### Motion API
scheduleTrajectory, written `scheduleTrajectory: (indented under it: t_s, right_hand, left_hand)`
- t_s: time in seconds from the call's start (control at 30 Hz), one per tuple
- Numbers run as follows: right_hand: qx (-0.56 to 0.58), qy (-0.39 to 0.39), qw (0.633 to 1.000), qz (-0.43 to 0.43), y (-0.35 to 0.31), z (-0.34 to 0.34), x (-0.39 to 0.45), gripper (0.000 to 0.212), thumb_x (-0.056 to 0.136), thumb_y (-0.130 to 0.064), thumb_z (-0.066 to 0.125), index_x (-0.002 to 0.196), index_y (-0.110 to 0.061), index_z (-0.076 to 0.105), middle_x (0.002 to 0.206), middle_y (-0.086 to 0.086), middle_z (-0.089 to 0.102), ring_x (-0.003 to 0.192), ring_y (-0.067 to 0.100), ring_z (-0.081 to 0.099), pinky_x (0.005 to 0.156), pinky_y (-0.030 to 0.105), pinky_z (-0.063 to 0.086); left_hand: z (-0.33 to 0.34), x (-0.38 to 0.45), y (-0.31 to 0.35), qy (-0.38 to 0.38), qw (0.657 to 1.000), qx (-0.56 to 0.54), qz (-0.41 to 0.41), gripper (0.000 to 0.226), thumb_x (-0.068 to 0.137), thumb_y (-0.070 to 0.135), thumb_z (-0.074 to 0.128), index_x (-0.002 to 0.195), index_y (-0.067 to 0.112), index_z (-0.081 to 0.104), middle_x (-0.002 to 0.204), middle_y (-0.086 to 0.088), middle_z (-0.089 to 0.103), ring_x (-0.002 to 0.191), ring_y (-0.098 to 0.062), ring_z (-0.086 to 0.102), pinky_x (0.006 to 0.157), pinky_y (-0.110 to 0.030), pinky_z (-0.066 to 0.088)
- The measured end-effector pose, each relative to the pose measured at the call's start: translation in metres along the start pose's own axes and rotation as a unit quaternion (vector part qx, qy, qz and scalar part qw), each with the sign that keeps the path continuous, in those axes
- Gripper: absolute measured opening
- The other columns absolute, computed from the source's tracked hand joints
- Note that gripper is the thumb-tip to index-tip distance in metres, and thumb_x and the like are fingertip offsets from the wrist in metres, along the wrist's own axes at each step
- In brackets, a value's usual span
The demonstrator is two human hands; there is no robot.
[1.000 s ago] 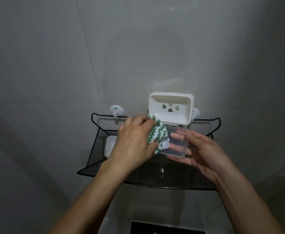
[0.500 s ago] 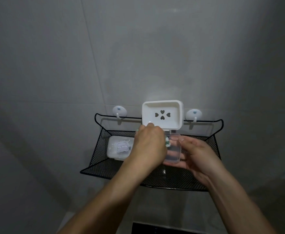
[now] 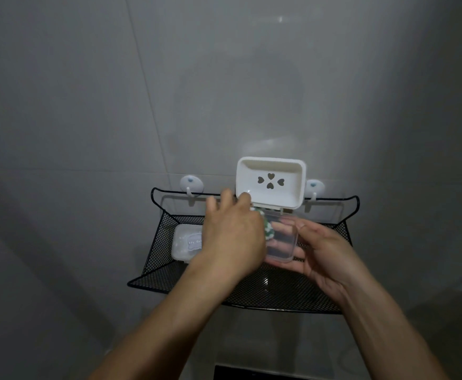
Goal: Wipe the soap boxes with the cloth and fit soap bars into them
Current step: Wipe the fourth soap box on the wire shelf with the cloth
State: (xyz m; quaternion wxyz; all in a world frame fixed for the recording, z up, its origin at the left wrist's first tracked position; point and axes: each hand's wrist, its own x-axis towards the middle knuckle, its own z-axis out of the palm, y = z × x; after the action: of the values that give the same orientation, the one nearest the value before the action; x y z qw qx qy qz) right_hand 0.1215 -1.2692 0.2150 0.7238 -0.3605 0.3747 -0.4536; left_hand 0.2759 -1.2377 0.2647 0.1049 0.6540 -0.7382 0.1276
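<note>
My right hand (image 3: 324,253) cradles a clear plastic soap box (image 3: 283,242) from below and the right, fingers curled round it, above the black mesh shelf (image 3: 251,292). My left hand (image 3: 231,237) presses a green-and-white cloth (image 3: 267,229) into the box; most of the cloth is hidden under the hand. The box's white inner tray with heart-shaped holes (image 3: 271,182) stands upright behind, hinged at the box's back edge. A second clear soap box (image 3: 186,244) with a label lies on the shelf's left side.
The shelf hangs from two white wall hooks, one hook (image 3: 191,185) at the left and the other hook (image 3: 314,186) at the right, on a grey tiled wall. A dark object (image 3: 251,373) shows at the bottom edge.
My left hand has slid right and deeper over the clear box, so the cloth is now mostly covered. The view has shifted, showing more of the labelled box at the left.
</note>
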Motion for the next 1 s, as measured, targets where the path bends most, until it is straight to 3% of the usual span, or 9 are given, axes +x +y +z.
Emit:
scheduleTrajectory:
  t_s: [0.23, 0.33, 0.57, 0.87, 1.0]
  right_hand:
    - [-0.01, 0.001, 1.0, 0.003, 0.003, 0.007, -0.001, 0.027, 0.106, -0.015, 0.042, 0.117, 0.001, 0.061, 0.106, 0.019, 0.075, 0.087, 0.036, 0.075, 0.066, 0.05, 0.062]
    - [-0.034, 0.003, 0.999, 0.009, 0.004, 0.007, 0.001, 0.03, 0.106, -0.015, 0.042, 0.121, 0.0, 0.063, 0.106, 0.022, 0.074, 0.081, 0.032, 0.075, 0.066, 0.045, 0.063]
    - [0.006, 0.003, 1.0, 0.0, -0.005, 0.004, -0.001, 0.031, 0.107, -0.019, 0.04, 0.12, -0.003, 0.063, 0.102, 0.023, 0.074, 0.081, 0.032, 0.076, 0.062, 0.044, 0.062]
    - [-0.01, -0.003, 1.0, -0.014, -0.007, 0.0, -0.007, 0.032, 0.106, -0.013, 0.04, 0.122, 0.004, 0.061, 0.104, 0.023, 0.074, 0.081, 0.03, 0.076, 0.057, 0.041, 0.061]
    - [-0.011, 0.003, 1.0, -0.017, -0.004, 0.002, -0.006, 0.031, 0.105, -0.013, 0.041, 0.122, 0.003, 0.062, 0.104, 0.022, 0.074, 0.082, 0.03, 0.075, 0.063, 0.045, 0.063]
  left_hand:
    - [0.006, 0.006, 0.001, -0.047, 0.998, -0.047, -0.006, 0.019, 0.091, 0.025, 0.057, 0.104, 0.015, 0.065, 0.108, -0.003, 0.055, 0.106, -0.027, 0.046, 0.086, -0.037, 0.032]
    - [0.007, 0.009, 0.006, -0.053, 0.991, -0.116, 0.03, 0.018, 0.092, 0.025, 0.057, 0.106, 0.018, 0.066, 0.098, 0.002, 0.048, 0.101, -0.025, 0.046, 0.082, -0.036, 0.032]
    - [-0.001, 0.01, 0.003, -0.105, 0.96, -0.251, 0.071, 0.036, 0.095, 0.021, 0.051, 0.126, 0.035, 0.062, 0.111, 0.003, 0.051, 0.109, -0.021, 0.04, 0.093, -0.042, 0.034]
    - [-0.012, 0.003, -0.004, -0.15, 0.95, -0.242, 0.132, 0.034, 0.09, 0.012, 0.056, 0.108, 0.034, 0.073, 0.108, 0.006, 0.054, 0.109, -0.021, 0.04, 0.099, -0.041, 0.031]
    - [-0.013, 0.0, -0.003, -0.123, 0.964, -0.194, 0.13, 0.031, 0.093, 0.02, 0.055, 0.116, 0.035, 0.069, 0.11, 0.004, 0.053, 0.108, -0.022, 0.04, 0.094, -0.038, 0.033]
